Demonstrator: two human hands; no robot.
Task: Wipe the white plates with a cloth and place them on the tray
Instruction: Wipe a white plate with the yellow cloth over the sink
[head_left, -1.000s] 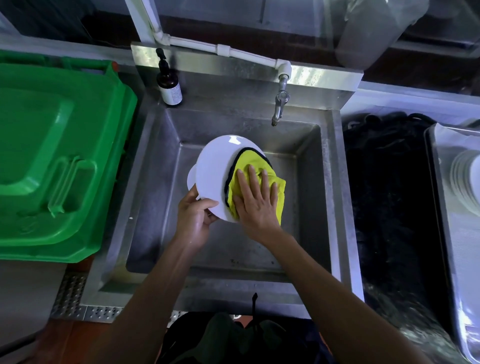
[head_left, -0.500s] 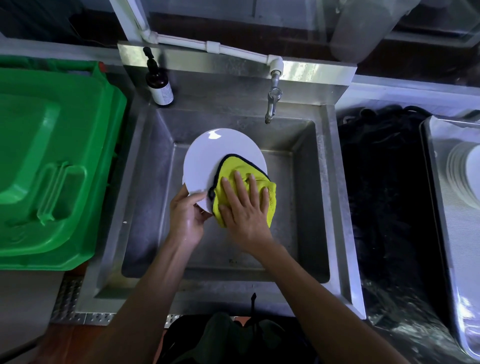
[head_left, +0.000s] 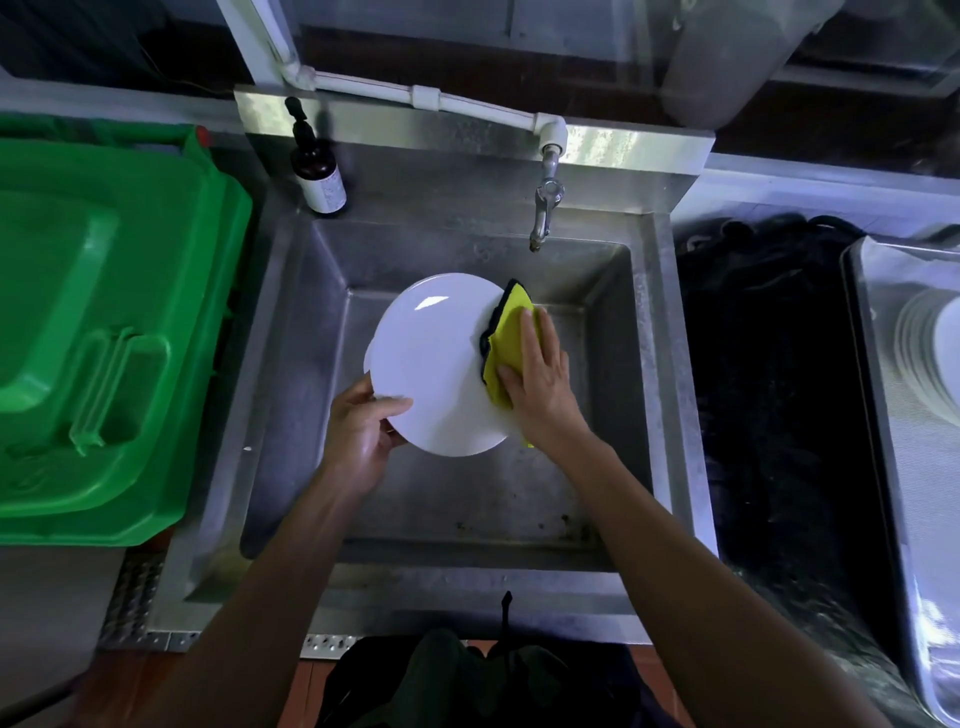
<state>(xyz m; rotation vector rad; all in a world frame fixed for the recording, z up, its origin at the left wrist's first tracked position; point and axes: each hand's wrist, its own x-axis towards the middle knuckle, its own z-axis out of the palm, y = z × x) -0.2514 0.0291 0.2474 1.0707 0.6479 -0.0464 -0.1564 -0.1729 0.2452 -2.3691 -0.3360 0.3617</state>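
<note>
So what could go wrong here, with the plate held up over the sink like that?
The left hand holds the plate only by its lower edge, above the steel sink; if that grip slips, the plate could drop and chip. The right hand presses the yellow cloth against the plate's right edge, which could push it out of the left hand. The tray with stacked plates sits far to the right, so the carry could end in a knock.

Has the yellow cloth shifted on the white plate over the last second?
Yes. The yellow cloth under the right hand slid from the white plate's middle to its right edge, toward the steel sink's right wall.
</note>
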